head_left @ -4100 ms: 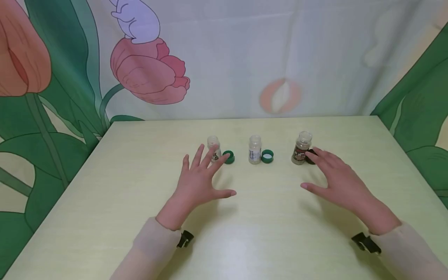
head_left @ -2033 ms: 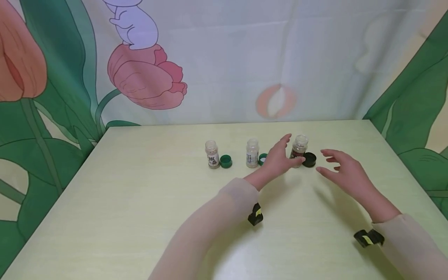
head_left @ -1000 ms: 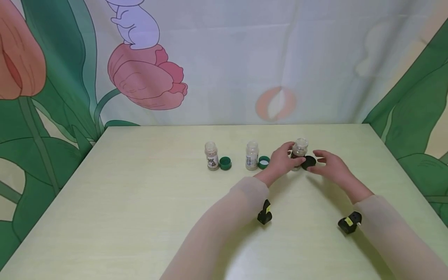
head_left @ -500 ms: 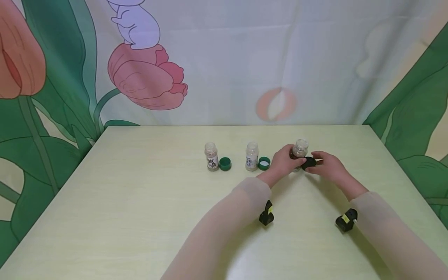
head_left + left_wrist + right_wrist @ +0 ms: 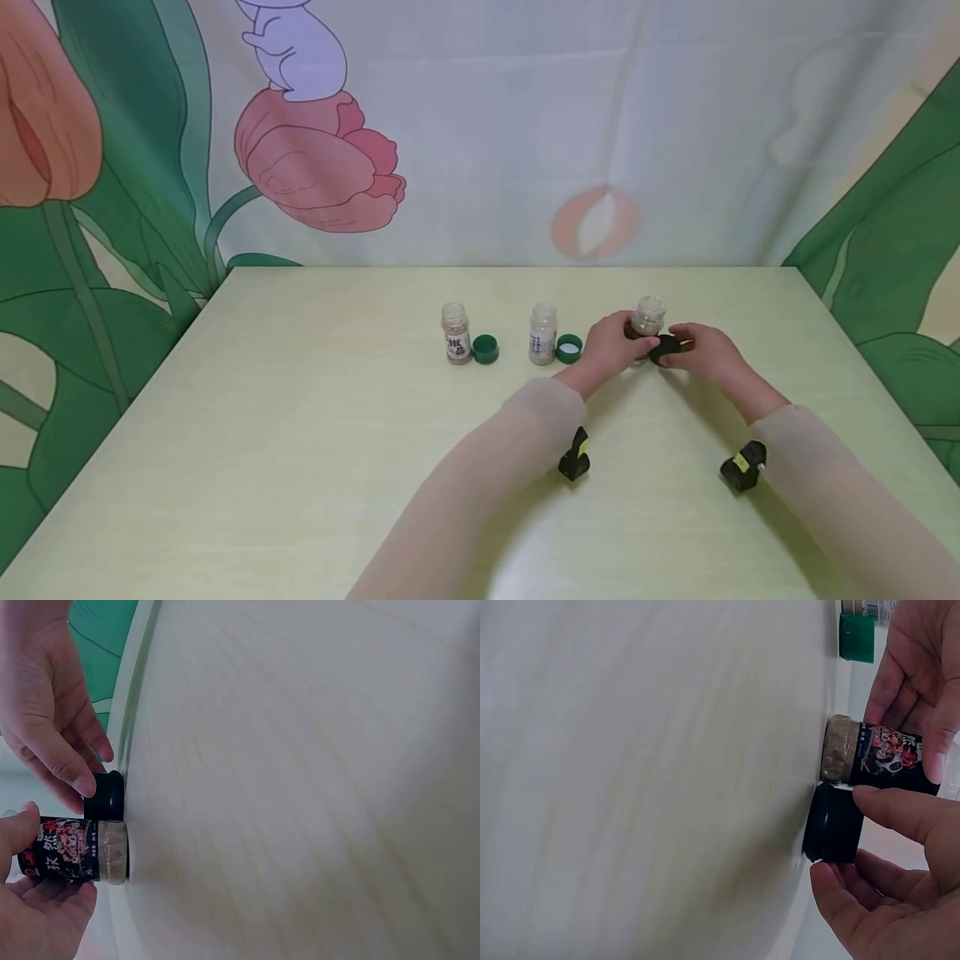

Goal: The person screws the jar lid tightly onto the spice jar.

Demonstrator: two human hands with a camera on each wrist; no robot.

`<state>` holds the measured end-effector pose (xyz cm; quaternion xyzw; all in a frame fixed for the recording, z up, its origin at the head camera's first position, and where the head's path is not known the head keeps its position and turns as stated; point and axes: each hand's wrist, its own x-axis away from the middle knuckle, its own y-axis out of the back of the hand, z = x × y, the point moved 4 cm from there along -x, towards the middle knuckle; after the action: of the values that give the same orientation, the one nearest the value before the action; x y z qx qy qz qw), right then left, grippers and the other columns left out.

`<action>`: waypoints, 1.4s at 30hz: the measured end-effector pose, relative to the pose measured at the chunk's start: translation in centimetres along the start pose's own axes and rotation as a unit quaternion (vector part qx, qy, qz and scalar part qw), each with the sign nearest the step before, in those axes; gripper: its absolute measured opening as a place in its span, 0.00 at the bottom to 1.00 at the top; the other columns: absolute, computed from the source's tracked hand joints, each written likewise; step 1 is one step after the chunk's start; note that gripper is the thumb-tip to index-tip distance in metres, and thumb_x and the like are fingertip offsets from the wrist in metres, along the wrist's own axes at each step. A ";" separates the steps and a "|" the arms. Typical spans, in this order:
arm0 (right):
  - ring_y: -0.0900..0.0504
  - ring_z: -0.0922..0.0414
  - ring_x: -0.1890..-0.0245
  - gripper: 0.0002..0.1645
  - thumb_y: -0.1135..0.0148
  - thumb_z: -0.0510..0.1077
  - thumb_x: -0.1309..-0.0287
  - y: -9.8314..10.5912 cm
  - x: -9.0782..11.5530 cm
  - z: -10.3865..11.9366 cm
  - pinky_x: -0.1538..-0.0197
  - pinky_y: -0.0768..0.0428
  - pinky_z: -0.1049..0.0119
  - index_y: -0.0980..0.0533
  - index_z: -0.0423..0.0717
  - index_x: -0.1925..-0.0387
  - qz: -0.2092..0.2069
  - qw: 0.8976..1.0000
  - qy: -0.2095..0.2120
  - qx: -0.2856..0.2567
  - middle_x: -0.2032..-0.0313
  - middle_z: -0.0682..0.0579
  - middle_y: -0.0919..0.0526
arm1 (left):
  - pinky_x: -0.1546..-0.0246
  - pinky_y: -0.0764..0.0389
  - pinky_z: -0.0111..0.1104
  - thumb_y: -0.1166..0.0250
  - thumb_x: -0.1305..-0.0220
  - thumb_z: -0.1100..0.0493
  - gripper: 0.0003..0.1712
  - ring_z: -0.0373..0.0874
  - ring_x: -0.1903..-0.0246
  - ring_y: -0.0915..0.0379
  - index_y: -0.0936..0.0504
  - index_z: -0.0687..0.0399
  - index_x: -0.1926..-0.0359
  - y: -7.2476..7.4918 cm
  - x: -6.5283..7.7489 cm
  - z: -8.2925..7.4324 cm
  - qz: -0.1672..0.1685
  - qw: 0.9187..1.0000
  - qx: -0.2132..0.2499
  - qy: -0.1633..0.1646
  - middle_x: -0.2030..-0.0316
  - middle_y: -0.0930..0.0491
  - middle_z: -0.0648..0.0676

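My left hand (image 5: 609, 343) grips a clear spice bottle (image 5: 650, 310) with a dark printed label and an uncapped mouth. The bottle stands upright on the table, with brown powder in its base in the right wrist view. Just right of it, my right hand (image 5: 708, 354) pinches a black cap (image 5: 834, 825) between thumb and fingers, at table level beside the bottle. In the left wrist view the cap and the label (image 5: 67, 847) sit side by side. Fingers cover part of the label.
Further left stand two more uncapped spice bottles, one in the middle (image 5: 542, 335) and one at left (image 5: 457, 335). A green cap (image 5: 569, 349) lies beside the middle one, another green cap (image 5: 486, 349) beside the left one. A patterned cloth (image 5: 480, 125) hangs behind the table (image 5: 300, 433).
Both hands hovered apart and open at first. My left hand crossed right and took hold of the dark-labelled bottle; my right hand closed in on the black cap. The last half second shows little movement.
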<state>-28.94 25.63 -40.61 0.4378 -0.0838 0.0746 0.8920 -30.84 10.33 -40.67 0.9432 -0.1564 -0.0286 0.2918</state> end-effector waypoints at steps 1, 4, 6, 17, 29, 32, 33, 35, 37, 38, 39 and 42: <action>0.29 0.30 0.33 0.40 0.38 0.43 0.33 0.0 0.0 0.0 0.31 0.29 0.37 0.40 0.25 0.29 -0.001 1.000 -0.001 -0.001 0.31 0.24 0.33 | 0.44 0.19 0.31 0.32 0.30 0.53 0.25 0.48 0.43 0.20 0.22 0.58 0.36 0.0 0.0 0.0 0.000 1.000 -0.002 -0.002 0.41 0.16 0.57; 0.29 0.30 0.34 0.39 0.38 0.43 0.32 -0.1 -0.2 -0.1 0.31 0.29 0.38 0.39 0.25 0.30 -0.004 1.000 -0.004 -0.001 0.32 0.24 0.32 | 0.48 0.19 0.29 0.32 0.30 0.54 0.24 0.48 0.46 0.19 0.20 0.57 0.37 0.1 0.0 -0.1 0.002 1.000 -0.006 -0.007 0.42 0.15 0.57; 0.28 0.30 0.35 0.38 0.39 0.43 0.32 -0.1 -0.3 -0.1 0.31 0.29 0.38 0.38 0.24 0.30 -0.007 1.000 -0.004 0.000 0.32 0.23 0.32 | 0.51 0.20 0.28 0.32 0.30 0.54 0.23 0.47 0.48 0.19 0.19 0.57 0.38 0.1 0.0 -0.1 0.003 1.000 -0.007 -0.011 0.43 0.14 0.57; 0.29 0.29 0.34 0.38 0.37 0.43 0.33 -0.1 -0.5 -0.2 0.30 0.31 0.36 0.37 0.23 0.31 -0.006 1.000 -0.001 0.015 0.34 0.22 0.30 | 0.55 0.21 0.26 0.32 0.30 0.53 0.23 0.45 0.52 0.20 0.19 0.58 0.39 0.1 -0.1 -0.2 0.003 1.000 -0.012 -0.014 0.43 0.14 0.56; 0.31 0.29 0.32 0.37 0.38 0.42 0.33 -0.2 -0.6 -0.3 0.29 0.33 0.35 0.36 0.24 0.31 -0.007 1.000 -0.007 0.017 0.33 0.23 0.31 | 0.49 0.19 0.29 0.33 0.29 0.53 0.24 0.46 0.48 0.19 0.20 0.58 0.37 0.0 -0.1 -0.1 0.007 1.000 -0.010 -0.009 0.41 0.16 0.56; 0.32 0.29 0.32 0.37 0.38 0.42 0.33 -0.2 -0.5 -0.3 0.28 0.33 0.35 0.36 0.25 0.31 -0.008 1.000 -0.009 0.016 0.33 0.23 0.32 | 0.47 0.18 0.30 0.33 0.29 0.53 0.24 0.46 0.46 0.19 0.20 0.57 0.37 0.0 0.0 -0.2 0.006 1.000 -0.011 -0.008 0.41 0.16 0.56; 0.32 0.29 0.32 0.37 0.38 0.42 0.33 -0.2 -0.5 -0.3 0.28 0.33 0.36 0.36 0.25 0.31 -0.009 1.000 -0.009 0.016 0.33 0.23 0.32 | 0.47 0.18 0.30 0.33 0.29 0.53 0.24 0.46 0.47 0.19 0.20 0.58 0.37 0.0 0.0 -0.2 0.006 1.000 -0.011 -0.007 0.41 0.16 0.56; 0.32 0.29 0.32 0.36 0.37 0.42 0.33 -0.1 -0.5 -0.4 0.28 0.33 0.36 0.36 0.25 0.31 -0.010 1.000 -0.009 0.017 0.33 0.23 0.31 | 0.49 0.19 0.29 0.33 0.29 0.53 0.24 0.45 0.48 0.20 0.20 0.57 0.37 0.0 0.0 -0.3 0.004 1.000 -0.013 -0.006 0.41 0.15 0.56; 0.32 0.29 0.31 0.36 0.37 0.42 0.33 -0.1 -0.4 -0.5 0.28 0.34 0.35 0.36 0.25 0.31 -0.012 1.000 -0.008 0.017 0.32 0.23 0.32 | 0.50 0.19 0.29 0.33 0.29 0.53 0.24 0.45 0.49 0.20 0.20 0.58 0.37 0.0 0.1 -0.4 0.003 1.000 -0.017 -0.006 0.42 0.15 0.56; 0.33 0.29 0.31 0.36 0.38 0.42 0.33 -0.1 -0.3 -0.5 0.27 0.34 0.35 0.36 0.25 0.31 -0.011 1.000 -0.008 0.016 0.32 0.23 0.32 | 0.51 0.19 0.28 0.33 0.29 0.53 0.24 0.45 0.49 0.20 0.20 0.57 0.37 0.1 0.1 -0.4 0.002 1.000 -0.019 -0.006 0.42 0.15 0.56; 0.33 0.29 0.31 0.36 0.38 0.42 0.33 -0.1 -0.3 -0.5 0.27 0.34 0.35 0.36 0.25 0.31 -0.012 1.000 -0.008 0.015 0.32 0.23 0.32 | 0.51 0.19 0.28 0.33 0.29 0.53 0.23 0.45 0.49 0.19 0.20 0.58 0.38 0.1 0.1 -0.4 0.002 1.000 -0.018 -0.006 0.42 0.15 0.56; 0.33 0.29 0.30 0.36 0.38 0.42 0.32 -0.1 -0.2 -0.5 0.27 0.35 0.35 0.36 0.25 0.31 -0.011 1.000 -0.009 0.010 0.32 0.24 0.32 | 0.48 0.19 0.29 0.33 0.29 0.53 0.23 0.46 0.47 0.19 0.20 0.58 0.38 0.1 0.1 -0.3 0.002 1.000 -0.015 -0.009 0.41 0.15 0.56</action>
<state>-29.03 25.94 -41.05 0.4480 -0.0865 0.0612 0.8877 -30.73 10.40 -40.37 0.9380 -0.1606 -0.0389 0.3048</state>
